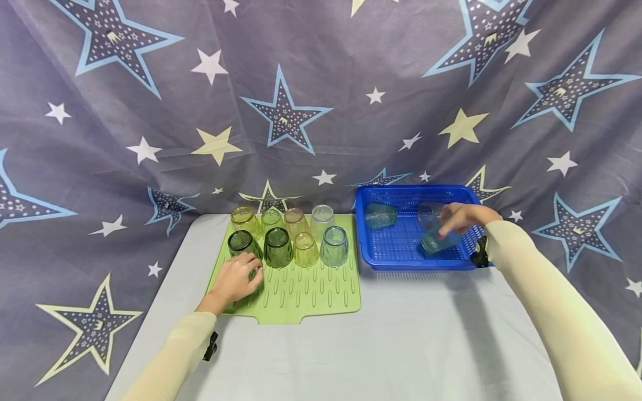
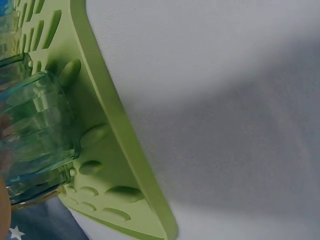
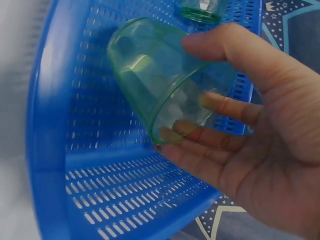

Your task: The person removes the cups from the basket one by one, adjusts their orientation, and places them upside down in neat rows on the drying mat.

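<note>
My left hand [image 1: 239,278] grips a greenish-blue tumbler [image 2: 40,130] at the near left of a green draining mat [image 1: 313,298]; in the head view the hand hides most of that tumbler. Behind it, several tinted tumblers stand bottom-up in two rows, among them a dark green tumbler [image 1: 278,248], a yellow tumbler [image 1: 306,250] and a pale blue tumbler [image 1: 334,248]. Over a blue basket [image 1: 401,265], my right hand [image 1: 462,216] pinches a tilted green-tinted tumbler [image 3: 145,75] by its rim, thumb outside and some fingers inside the mouth.
Inside the basket a clear greenish tumbler [image 1: 381,215] lies on its side at the back left, and another clear glass [image 1: 427,213] lies near my right hand. A white cloth [image 1: 391,334] covers the table. A star-patterned curtain [image 1: 326,50] hangs behind.
</note>
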Demonstrator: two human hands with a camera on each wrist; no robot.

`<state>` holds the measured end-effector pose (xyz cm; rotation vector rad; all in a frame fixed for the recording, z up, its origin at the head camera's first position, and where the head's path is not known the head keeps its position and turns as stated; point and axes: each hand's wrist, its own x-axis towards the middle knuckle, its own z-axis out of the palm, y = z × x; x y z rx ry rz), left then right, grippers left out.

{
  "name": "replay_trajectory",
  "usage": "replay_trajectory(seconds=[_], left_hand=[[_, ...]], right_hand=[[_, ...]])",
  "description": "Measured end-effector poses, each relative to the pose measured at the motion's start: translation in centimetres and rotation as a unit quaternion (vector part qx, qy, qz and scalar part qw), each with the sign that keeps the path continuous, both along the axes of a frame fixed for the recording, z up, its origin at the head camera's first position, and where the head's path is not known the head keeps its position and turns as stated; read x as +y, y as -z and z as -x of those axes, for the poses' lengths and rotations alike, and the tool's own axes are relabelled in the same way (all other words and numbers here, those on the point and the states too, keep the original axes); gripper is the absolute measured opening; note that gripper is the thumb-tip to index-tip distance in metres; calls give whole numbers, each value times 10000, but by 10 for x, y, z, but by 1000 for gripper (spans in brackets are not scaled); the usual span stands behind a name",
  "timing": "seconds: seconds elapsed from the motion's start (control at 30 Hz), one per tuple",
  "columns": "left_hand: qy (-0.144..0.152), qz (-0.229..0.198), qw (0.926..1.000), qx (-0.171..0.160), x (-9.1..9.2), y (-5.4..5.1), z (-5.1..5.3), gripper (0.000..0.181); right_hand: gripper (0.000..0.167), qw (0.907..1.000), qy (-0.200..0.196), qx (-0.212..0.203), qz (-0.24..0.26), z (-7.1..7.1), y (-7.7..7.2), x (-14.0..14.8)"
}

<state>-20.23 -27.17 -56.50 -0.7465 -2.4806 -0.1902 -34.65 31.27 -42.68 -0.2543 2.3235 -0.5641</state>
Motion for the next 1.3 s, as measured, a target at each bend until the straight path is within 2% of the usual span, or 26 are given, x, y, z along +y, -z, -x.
replay_trajectory(seconds=[0.2,0.4,0.6,0.77,0.8,0.93,1.17,1.3], left_hand=[[38,-91,9999,111,2,-2,2,13],[133,-310,9988,342,7,-9,9,12],[192,-550,9971,495,19,-29,18,19],[129,-851,9940,682,34,-49,27,15],[125,-937,9928,730,38,-53,28,15],[193,-1326,9868,907,52,-67,38,13],[324,-1951,9750,1010,81,-81,53,18],[379,-2242,9704,814,100,-87,59,19]], right_hand=[[66,9973,307,135,655,2,4,8],[69,9884,589,738,1191,-3,1,12],[61,9672,863,964,2184,-9,-3,11],[53,9468,1009,1039,2873,-12,-4,8],[50,9412,1059,999,3050,-13,-3,7],[40,9069,1161,823,3967,-15,0,1],[34,8350,1328,221,5335,-24,-5,-24],[35,8137,1211,129,5683,-29,-6,-40]])
